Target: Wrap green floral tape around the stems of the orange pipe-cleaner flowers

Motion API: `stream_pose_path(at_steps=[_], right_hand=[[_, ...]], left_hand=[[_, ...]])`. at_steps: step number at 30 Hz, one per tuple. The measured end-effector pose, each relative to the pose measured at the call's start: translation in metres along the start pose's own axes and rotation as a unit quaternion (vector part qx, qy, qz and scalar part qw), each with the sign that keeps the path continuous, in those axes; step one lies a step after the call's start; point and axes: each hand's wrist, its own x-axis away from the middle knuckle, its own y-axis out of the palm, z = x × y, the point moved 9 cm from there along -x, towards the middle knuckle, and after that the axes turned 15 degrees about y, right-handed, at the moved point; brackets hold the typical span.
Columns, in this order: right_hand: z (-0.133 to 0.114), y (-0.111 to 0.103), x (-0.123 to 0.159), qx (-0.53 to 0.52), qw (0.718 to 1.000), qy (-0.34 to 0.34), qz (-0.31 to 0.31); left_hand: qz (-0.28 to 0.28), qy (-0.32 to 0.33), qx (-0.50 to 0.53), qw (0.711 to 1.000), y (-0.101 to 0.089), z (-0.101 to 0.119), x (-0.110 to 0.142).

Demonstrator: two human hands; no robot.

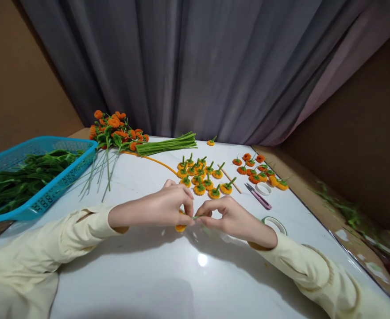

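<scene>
My left hand (pixel 171 204) is closed on a small yellow-orange fuzzy flower (pixel 180 228), mostly covered by its fingers. A thin green stem (pixel 197 217) sticks out to the right of the fingertips. On that stem's other end, my right hand (pixel 229 217) pinches with thumb and forefinger. Both hands are just above the white tabletop (pixel 131 274), their tips almost meeting. Just beyond them stand several yellow flower heads (pixel 199 188) with short green stems pointing up. Whether tape is wrapped on the held stem is too small to tell.
To the left stands a blue basket (pixel 62 186) of green leaves. Orange flowers (pixel 115 124) and a bundle of green stems (pixel 168 144) lie at the back. On the right are orange flower heads (pixel 254 178), scissors (pixel 258 196), a white tape roll (pixel 264 189), another roll (pixel 274 225) and a thin stick (pixel 229 179).
</scene>
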Motion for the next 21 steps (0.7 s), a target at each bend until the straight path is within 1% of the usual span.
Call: stream_pose_path(at_steps=[4,9,15,18,21], right_hand=[[0.001,-0.001,-0.002,-0.032,0.999,0.010,-0.008],[0.001,0.009,-0.001,-0.090,0.991,0.022,-0.094],[-0.001,0.014,0.002,-0.095,0.983,0.035,-0.152],[-0.001,0.014,0.004,-0.106,0.980,0.039,-0.166],[0.002,0.014,0.004,-0.103,0.981,0.052,-0.159]], left_hand=[[0.026,0.004,-0.010,1.000,-0.004,0.003,0.001],[0.025,0.016,-0.011,0.999,-0.002,0.006,0.001],[0.024,0.003,0.002,1.000,0.003,0.004,0.004],[0.024,-0.006,0.005,1.000,0.002,0.004,0.005],[0.020,-0.003,-0.012,1.000,0.001,0.008,0.005]])
